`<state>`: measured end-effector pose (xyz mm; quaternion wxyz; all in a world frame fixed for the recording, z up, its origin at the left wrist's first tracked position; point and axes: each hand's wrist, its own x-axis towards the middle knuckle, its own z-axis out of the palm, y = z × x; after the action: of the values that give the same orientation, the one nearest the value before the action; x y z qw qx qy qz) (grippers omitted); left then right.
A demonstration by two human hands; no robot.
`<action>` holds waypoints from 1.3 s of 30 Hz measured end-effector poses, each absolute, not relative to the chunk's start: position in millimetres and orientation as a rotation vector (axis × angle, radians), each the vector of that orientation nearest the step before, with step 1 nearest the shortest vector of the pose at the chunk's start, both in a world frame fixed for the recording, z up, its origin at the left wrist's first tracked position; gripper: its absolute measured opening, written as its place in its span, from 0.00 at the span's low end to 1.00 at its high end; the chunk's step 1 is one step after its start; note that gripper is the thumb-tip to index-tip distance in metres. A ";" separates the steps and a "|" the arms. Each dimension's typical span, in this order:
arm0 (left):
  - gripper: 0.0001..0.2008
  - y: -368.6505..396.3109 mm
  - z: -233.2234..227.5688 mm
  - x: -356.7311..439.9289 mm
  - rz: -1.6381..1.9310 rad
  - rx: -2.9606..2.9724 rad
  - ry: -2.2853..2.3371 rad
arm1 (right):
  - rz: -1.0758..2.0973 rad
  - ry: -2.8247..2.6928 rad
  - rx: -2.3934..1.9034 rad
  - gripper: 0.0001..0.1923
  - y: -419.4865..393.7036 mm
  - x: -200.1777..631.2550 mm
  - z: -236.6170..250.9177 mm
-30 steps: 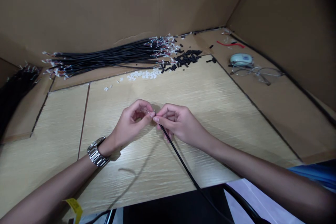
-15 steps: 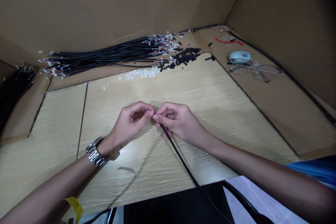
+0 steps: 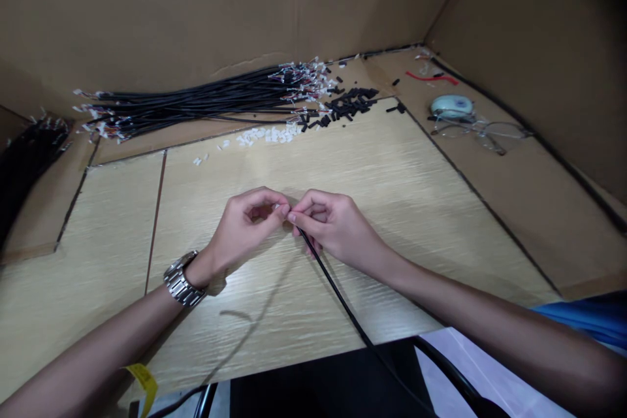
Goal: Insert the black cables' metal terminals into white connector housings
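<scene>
Left hand (image 3: 245, 219): fingertips pinched together — contents hidden
Right hand (image 3: 337, 223): pinching the black cable (image 3: 337, 290)
White pieces (image 3: 281, 134): on the tabletop (image 3: 401, 209)

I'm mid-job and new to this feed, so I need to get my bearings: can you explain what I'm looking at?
There is no machine: one person works bare-handed, and every picture comes from a camera worn on the head, looking forward and down. The right hand pinches a black cable near its end. The left hand pinches at that end too; anything between is too small to tell. Across the wood-grained tabletop lies a bundle of black cables, with short black tubes and small white pieces scattered nearby. Eyeglasses lie on cardboard to the right.
</scene>
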<state>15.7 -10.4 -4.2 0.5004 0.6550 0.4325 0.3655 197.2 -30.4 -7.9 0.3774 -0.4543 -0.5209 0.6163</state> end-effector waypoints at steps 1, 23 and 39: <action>0.05 -10.5 -4.1 15.4 0.888 1.595 1.049 | 1.573 -1.334 -1.162 0.10 -30.5 197.4 -7.7; 0.05 -11.5 -5.1 14.5 1.012 1.774 1.078 | 1.686 -1.110 -1.000 0.11 -26.4 192.9 -1.5; 0.05 -14.6 -5.3 15.8 1.031 1.843 1.050 | 1.910 -0.952 -0.842 0.13 -22.3 198.9 1.3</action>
<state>15.8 -14.6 -5.3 0.3818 0.7222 0.4117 0.4040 198.9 -22.3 1.3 0.4110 -0.3347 -0.3784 0.7589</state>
